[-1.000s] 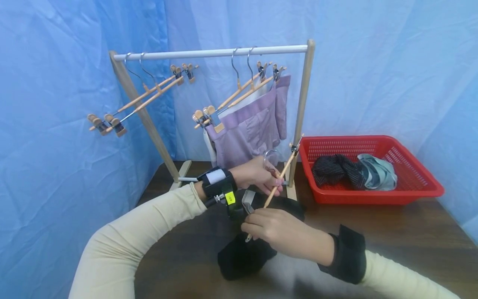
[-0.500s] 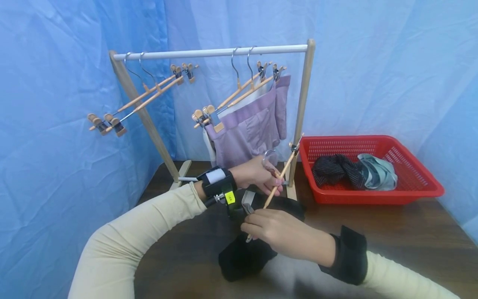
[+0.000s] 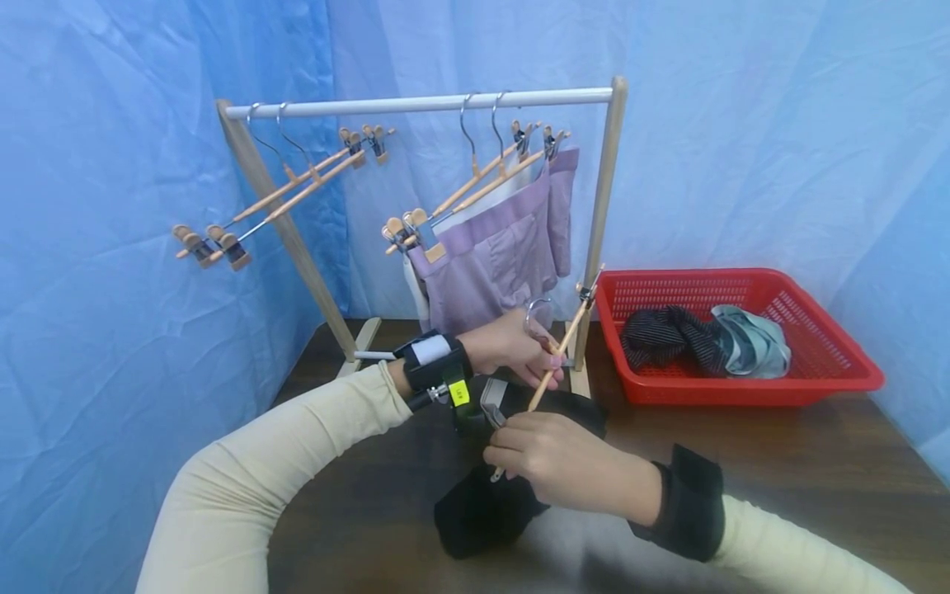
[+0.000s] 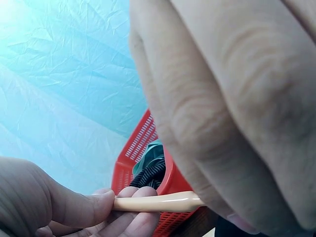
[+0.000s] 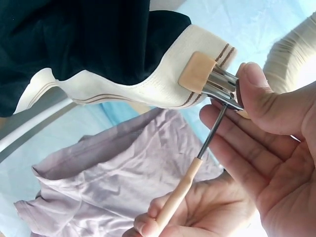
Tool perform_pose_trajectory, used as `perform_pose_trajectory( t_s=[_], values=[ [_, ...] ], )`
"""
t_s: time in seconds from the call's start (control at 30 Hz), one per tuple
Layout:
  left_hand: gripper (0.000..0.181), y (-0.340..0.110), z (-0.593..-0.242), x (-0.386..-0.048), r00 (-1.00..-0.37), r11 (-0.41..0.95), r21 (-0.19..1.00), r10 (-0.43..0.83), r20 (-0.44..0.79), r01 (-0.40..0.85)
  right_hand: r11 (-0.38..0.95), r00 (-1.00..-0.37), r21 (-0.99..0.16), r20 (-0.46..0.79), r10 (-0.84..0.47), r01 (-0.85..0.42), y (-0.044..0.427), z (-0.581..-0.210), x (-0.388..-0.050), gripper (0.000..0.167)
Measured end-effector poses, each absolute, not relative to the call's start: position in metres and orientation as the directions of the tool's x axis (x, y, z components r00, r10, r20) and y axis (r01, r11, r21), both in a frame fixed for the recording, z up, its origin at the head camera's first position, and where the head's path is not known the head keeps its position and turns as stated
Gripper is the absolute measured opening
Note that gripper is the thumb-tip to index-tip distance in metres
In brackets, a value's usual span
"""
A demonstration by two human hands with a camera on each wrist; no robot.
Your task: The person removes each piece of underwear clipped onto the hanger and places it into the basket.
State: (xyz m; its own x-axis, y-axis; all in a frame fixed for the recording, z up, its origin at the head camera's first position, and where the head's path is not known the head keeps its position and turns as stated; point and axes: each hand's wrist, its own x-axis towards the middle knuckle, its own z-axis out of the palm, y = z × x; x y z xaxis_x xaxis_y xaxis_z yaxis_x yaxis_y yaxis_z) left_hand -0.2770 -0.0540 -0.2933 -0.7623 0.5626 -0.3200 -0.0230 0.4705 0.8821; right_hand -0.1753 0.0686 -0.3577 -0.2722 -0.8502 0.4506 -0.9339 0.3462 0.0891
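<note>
My left hand [image 3: 512,351] pinches the middle of a wooden clip hanger [image 3: 567,337] below its metal hook. The left wrist view shows the thumb and fingertips on the bar [image 4: 163,202]. At the hanger's near end, my right hand [image 3: 571,466] grips a metal clip with its thumb and fingers. In the right wrist view, the clip's tan pad [image 5: 196,73] lies over the cream, brown-striped waistband [image 5: 163,84] of a black garment [image 5: 103,39]. The garment [image 3: 482,511] hangs in folds below and behind the hands. The hanger's far clip [image 3: 585,294] points toward the basket.
A rack with a white rail [image 3: 416,105] stands behind. Two bare clip hangers [image 3: 308,181] hang at its left; lilac shorts [image 3: 490,264] and a white garment hang at its right. A red basket [image 3: 742,396] holds a striped dark cloth [image 3: 668,338] and a pale green cloth [image 3: 753,346].
My right hand has shifted very slightly to the right at the clip. The left hand and the hanger have hardly moved.
</note>
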Motion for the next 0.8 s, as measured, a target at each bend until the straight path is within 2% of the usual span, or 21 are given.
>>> perform_pose_trajectory(
  t_s=[0.3,0.8],
  values=[
    [0.011,-0.0541,-0.2925,-0.2746,-0.766,0.466,0.885,0.560,-0.314,-0.022,0.316,-0.223,0.101,0.513,-0.829,-0.943,0.0678,-0.3616,-0.1764,0.022],
    [0.011,-0.0528,-0.2925,-0.2739,-0.774,0.475,0.880,0.548,-0.316,-0.022,0.316,-0.197,0.134,0.543,-0.816,-0.939,0.0690,-0.3653,-0.1767,0.022]
  ],
)
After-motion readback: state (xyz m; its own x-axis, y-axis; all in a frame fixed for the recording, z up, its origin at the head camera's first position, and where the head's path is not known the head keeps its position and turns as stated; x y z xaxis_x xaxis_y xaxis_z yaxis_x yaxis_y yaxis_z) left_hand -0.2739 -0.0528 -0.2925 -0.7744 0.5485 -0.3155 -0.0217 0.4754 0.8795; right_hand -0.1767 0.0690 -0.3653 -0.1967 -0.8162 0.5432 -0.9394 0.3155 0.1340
